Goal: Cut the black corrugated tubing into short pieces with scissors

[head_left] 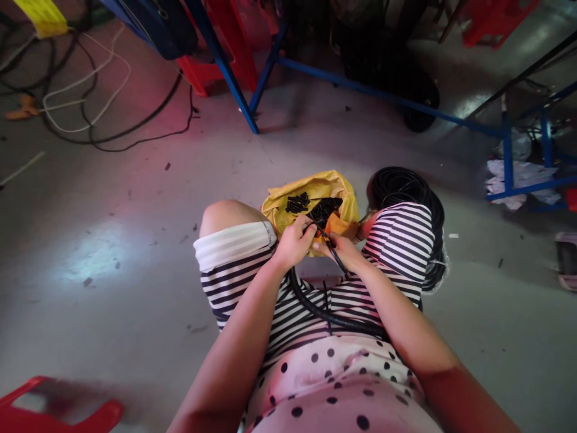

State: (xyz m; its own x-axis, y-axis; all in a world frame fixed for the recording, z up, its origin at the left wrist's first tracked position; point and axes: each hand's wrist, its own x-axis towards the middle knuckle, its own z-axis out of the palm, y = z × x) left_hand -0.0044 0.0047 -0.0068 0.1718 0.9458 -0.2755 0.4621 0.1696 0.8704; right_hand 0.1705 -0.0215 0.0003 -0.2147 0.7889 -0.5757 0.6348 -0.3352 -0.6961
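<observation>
Both hands meet over an open yellow bag [311, 185] between my knees. Several short black pieces [327, 210] lie inside it. My left hand [296, 242] pinches a thin black cable [336, 255] at the bag's near edge. From the right, my right hand [345, 249] closes around the same cable, its fingertips close to the left ones. An orange piece [341, 225] shows just beyond the right hand; whether it is a tool or part of the bag is unclear. A ribbed black tube [315, 310] curves across my lap below the hands.
A coil of black cable or tubing [401, 183] lies beside my right knee. Ahead stands a blue metal frame [333, 78], with a red stool [225, 54] behind it. Loose cables [130, 133] spread over the floor at far left. Another red stool [101, 418] is at lower left.
</observation>
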